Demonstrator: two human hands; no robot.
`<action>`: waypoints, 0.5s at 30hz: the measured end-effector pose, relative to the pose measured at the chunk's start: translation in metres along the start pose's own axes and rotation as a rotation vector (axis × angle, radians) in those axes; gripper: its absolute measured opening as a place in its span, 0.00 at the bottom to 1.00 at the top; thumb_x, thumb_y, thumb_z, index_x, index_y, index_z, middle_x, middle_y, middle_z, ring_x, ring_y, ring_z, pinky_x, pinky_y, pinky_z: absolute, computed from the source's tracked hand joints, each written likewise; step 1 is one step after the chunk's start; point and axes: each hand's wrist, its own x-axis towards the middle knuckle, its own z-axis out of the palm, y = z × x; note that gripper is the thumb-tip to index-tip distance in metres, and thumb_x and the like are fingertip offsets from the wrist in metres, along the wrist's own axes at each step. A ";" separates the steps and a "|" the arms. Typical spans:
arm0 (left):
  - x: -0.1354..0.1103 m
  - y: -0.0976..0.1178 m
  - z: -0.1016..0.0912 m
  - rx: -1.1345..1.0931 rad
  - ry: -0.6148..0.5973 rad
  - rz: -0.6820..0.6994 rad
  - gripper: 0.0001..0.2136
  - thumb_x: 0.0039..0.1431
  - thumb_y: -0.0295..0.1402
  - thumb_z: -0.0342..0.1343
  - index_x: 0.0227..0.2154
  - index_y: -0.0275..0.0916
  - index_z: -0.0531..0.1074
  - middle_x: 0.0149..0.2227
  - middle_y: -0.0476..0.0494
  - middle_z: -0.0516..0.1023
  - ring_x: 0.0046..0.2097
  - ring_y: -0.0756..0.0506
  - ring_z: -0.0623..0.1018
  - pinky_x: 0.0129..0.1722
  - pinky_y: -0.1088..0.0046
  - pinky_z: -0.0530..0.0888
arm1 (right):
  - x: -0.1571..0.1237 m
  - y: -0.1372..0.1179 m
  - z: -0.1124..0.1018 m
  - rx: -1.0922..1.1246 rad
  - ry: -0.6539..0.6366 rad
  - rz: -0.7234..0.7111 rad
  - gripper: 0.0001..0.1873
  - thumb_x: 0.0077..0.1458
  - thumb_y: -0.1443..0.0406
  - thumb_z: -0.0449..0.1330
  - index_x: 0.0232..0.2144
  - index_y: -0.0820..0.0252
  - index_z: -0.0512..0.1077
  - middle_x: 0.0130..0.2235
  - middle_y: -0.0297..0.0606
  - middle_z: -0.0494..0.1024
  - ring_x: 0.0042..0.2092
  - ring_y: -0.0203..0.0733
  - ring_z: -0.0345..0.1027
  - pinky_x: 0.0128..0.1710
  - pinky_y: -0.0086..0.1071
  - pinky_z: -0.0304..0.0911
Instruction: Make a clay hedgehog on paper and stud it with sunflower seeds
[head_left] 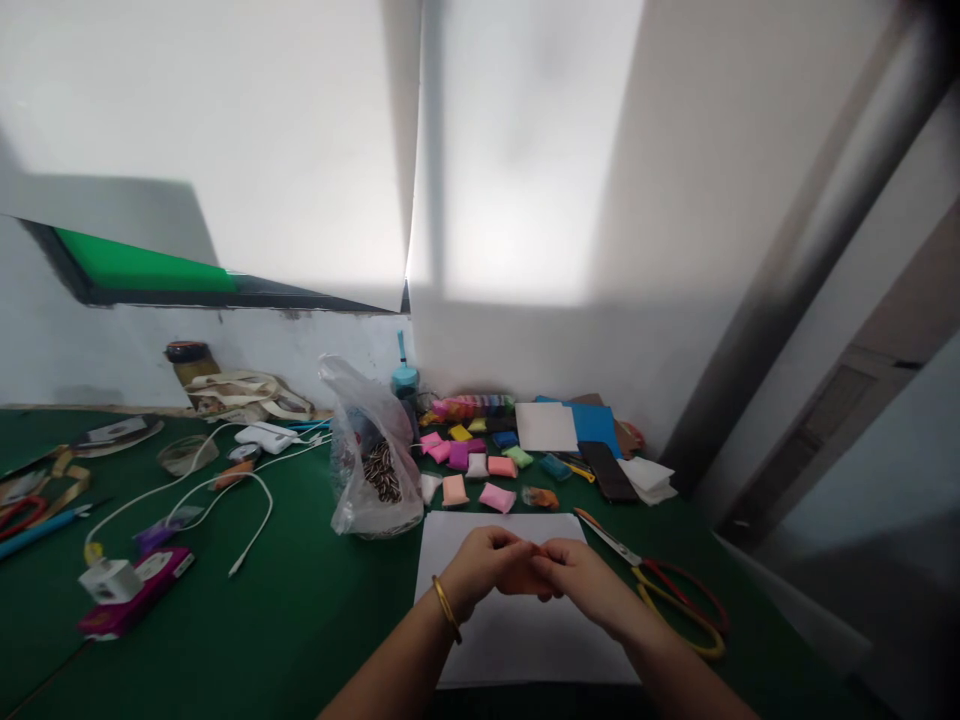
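Above a stack of white paper (525, 645), my left hand (491, 565) and my right hand (574, 575) meet, fingers closed and fingertips together. Between them shows a bit of orange clay (538, 551), mostly hidden by the fingers. A gold bangle (445, 608) circles my left wrist. Just beyond the paper lies a clear packet with something orange in it (540, 497), beside a pink clay packet (496, 498) and a peach one (454, 490). To the right of my right hand, large scissors (675, 600) with red and yellow handles rest on the green table.
Behind the paper are several coloured clay packets (466, 453), a yellow cutter (581, 470), a black phone (607, 472) and white cards (546, 427). A plastic bag (375, 470) of striped seeds stands left of them. Farther left, white cables (259, 480) run from a pink power strip (142, 592).
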 end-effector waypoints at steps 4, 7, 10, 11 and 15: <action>-0.001 0.001 0.000 0.012 0.023 -0.011 0.18 0.41 0.45 0.62 0.27 0.31 0.75 0.25 0.43 0.75 0.29 0.47 0.72 0.27 0.74 0.66 | -0.002 -0.003 -0.002 -0.007 -0.043 0.017 0.14 0.50 0.56 0.56 0.23 0.63 0.68 0.21 0.34 0.72 0.26 0.36 0.66 0.25 0.27 0.54; -0.001 -0.002 -0.003 -0.092 0.007 0.002 0.19 0.42 0.44 0.62 0.32 0.32 0.75 0.32 0.41 0.77 0.33 0.46 0.73 0.31 0.73 0.67 | -0.002 -0.003 -0.005 0.002 -0.021 -0.015 0.14 0.50 0.57 0.56 0.24 0.63 0.69 0.23 0.34 0.73 0.26 0.36 0.65 0.27 0.27 0.55; -0.001 -0.006 -0.008 -0.233 -0.073 -0.004 0.21 0.41 0.40 0.64 0.38 0.34 0.74 0.36 0.41 0.76 0.36 0.45 0.74 0.34 0.72 0.68 | 0.000 0.000 -0.010 0.027 0.022 -0.047 0.12 0.50 0.59 0.55 0.25 0.63 0.69 0.24 0.34 0.73 0.27 0.36 0.64 0.28 0.28 0.55; -0.001 -0.007 -0.010 -0.250 -0.084 -0.016 0.20 0.40 0.39 0.65 0.37 0.33 0.74 0.35 0.42 0.76 0.35 0.46 0.74 0.33 0.72 0.68 | 0.001 0.002 -0.011 0.034 0.022 -0.049 0.10 0.49 0.60 0.56 0.26 0.62 0.69 0.24 0.34 0.73 0.27 0.36 0.64 0.28 0.28 0.55; -0.003 -0.008 -0.013 -0.246 -0.005 -0.036 0.18 0.35 0.36 0.67 0.30 0.32 0.73 0.29 0.45 0.74 0.31 0.47 0.73 0.30 0.73 0.67 | 0.003 0.007 -0.014 0.035 0.022 -0.042 0.05 0.43 0.65 0.58 0.26 0.61 0.69 0.24 0.32 0.73 0.28 0.36 0.64 0.29 0.28 0.56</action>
